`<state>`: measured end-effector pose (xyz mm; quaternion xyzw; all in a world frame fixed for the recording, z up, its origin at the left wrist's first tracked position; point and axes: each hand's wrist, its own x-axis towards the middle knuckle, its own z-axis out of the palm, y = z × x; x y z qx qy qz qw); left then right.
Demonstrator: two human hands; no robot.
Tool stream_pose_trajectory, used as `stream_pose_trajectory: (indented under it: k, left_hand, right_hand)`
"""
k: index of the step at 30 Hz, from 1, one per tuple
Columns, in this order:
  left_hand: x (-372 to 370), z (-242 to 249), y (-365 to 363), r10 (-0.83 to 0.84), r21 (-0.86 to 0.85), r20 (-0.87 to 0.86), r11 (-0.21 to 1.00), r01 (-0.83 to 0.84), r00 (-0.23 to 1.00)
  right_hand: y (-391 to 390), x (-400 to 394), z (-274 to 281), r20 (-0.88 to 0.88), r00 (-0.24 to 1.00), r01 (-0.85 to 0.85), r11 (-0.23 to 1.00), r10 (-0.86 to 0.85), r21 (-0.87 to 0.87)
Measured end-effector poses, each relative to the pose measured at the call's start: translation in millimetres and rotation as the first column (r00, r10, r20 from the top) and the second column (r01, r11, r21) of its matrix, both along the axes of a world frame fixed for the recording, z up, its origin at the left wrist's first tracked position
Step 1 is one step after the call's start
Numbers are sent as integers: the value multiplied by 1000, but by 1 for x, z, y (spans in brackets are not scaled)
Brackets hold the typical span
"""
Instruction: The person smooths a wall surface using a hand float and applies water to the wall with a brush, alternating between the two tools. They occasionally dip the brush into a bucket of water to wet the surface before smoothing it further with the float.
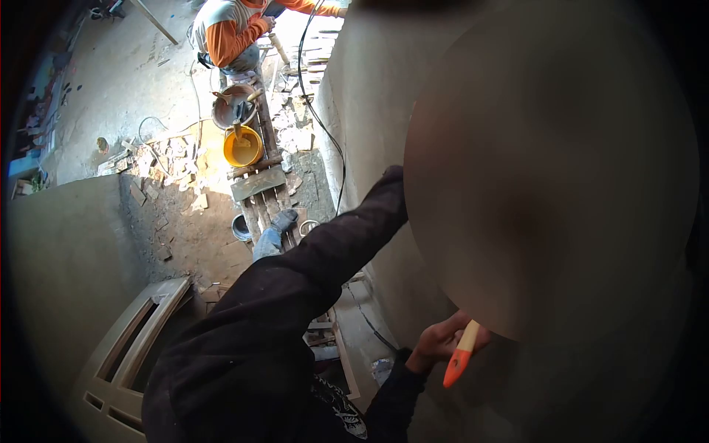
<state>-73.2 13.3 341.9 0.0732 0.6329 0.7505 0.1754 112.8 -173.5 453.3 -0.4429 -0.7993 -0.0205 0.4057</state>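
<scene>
My right hand [450, 341] is closed around a paintbrush [461, 356] with a cream handle and an orange end. The handle tilts down and to the left, close to the grey wall [377, 96]. A large blurred disc covers the upper part of the brush, so its bristles are hidden. My left arm, in a dark sleeve [317, 255], stretches up and to the right toward the wall. The same blur hides the left hand.
A plank scaffold runs below, bearing a yellow bucket [243, 148], a mortar bucket [235, 105] and a flat board [258, 184]. My foot [283, 221] rests on it. A co-worker [235, 33] is beyond. A black cable [325, 122] hangs beside the wall. A panelled door [129, 347] leans lower left.
</scene>
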Motion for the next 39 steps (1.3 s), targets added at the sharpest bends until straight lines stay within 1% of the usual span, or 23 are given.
stream_pose_trajectory:
  k: [1, 3, 4, 6, 9, 10, 12, 13, 16, 17, 19, 20, 22, 23, 25, 27, 28, 30, 31, 33, 36, 37, 39]
  left_hand:
    - [28, 10, -24, -78, -17, -158, 997, 77, 984]
    - [56, 0, -46, -157, -43, -316, 988, 151, 936]
    - [66, -26, -47, -152, -49, -165, 988, 146, 974]
    - [47, -54, -25, -80, -77, 184, 992, 96, 980]
    - [-15, -22, 12, -1, -18, 103, 1000, 3, 995]
    - [4, -16, 0, -22, -20, 95, 1000, 23, 995]
    - [59, 4, -47, -188, 11, -316, 979, 202, 930]
    - [62, -11, -47, -189, 20, -316, 979, 205, 930]
    - [39, -54, -27, -134, -99, 230, 982, 161, 964]
    - [17, -47, -9, -56, -67, 207, 995, 72, 977]
    - [10, 15, -12, -96, 19, -81, 995, 98, 992]
    - [30, 14, -30, -118, 10, -75, 993, 119, 990]
    - [76, 4, -69, -233, 32, -554, 953, 300, 799]
    - [78, -12, -67, -238, 42, -552, 949, 311, 799]
    - [63, -55, -49, -226, 11, 78, 974, 226, 971]
    - [19, -45, -10, -103, 44, 122, 994, 99, 987]
    - [24, -20, -12, -125, 40, 128, 992, 121, 984]
    - [50, 23, -36, -91, 123, -463, 979, 165, 882]
    - [76, 11, -59, -156, 117, -562, 957, 265, 812]
    - [100, -48, -82, -272, -75, -571, 957, 280, 775]
    - [60, -67, -37, -218, 30, 71, 976, 216, 973]
    - [52, -23, -33, -166, 168, 55, 973, 155, 985]
    - [71, 10, -45, -135, 24, -413, 987, 159, 901]
  right_hand:
    - [-25, 11, -23, -138, 989, 37, 989, -58, -146]
    - [-79, 45, -71, 29, 977, 202, 865, -213, -460]
    - [-100, 44, -84, -81, 964, 168, 817, -253, -551]
    - [-139, 69, -95, 158, 968, 249, 796, -194, -552]
    - [-177, 85, -104, 37, 875, 348, 573, -483, -742]
    - [-176, 82, -108, 22, 868, 348, 575, -497, -740]
    - [-167, 73, -108, 33, 878, 329, 550, -478, -767]
    - [-156, 68, -108, 29, 902, 288, 550, -430, -784]
    - [-144, 65, -101, 25, 891, 318, 583, -454, -748]
    - [-146, 63, -98, 29, 885, 330, 582, -464, -743]
    - [-151, 59, -107, -35, 860, 305, 567, -510, -765]
    - [-157, 70, -123, -19, 860, 304, 542, -510, -783]
    - [-162, 69, -128, -44, 827, 266, 460, -560, -847]
    - [-163, 70, -125, -45, 821, 276, 464, -570, -842]
    - [-166, 74, -123, -50, 907, 221, 574, -418, -789]
    - [-175, 73, -114, -41, 844, 277, 500, -535, -821]
    - [-178, 75, -115, -31, 828, 296, 484, -559, -823]
    - [-190, 83, -121, 4, 798, 328, 429, -603, -842]
    - [-193, 85, -127, 17, 790, 332, 404, -613, -852]
    - [-189, 76, -111, -3, 746, 301, 341, -666, -890]
    - [-206, 100, -123, -14, 810, 300, 434, -586, -849]
    - [-212, 108, -130, -10, 807, 299, 424, -590, -855]
    - [-216, 110, -139, -43, 798, 300, 458, -601, -837]
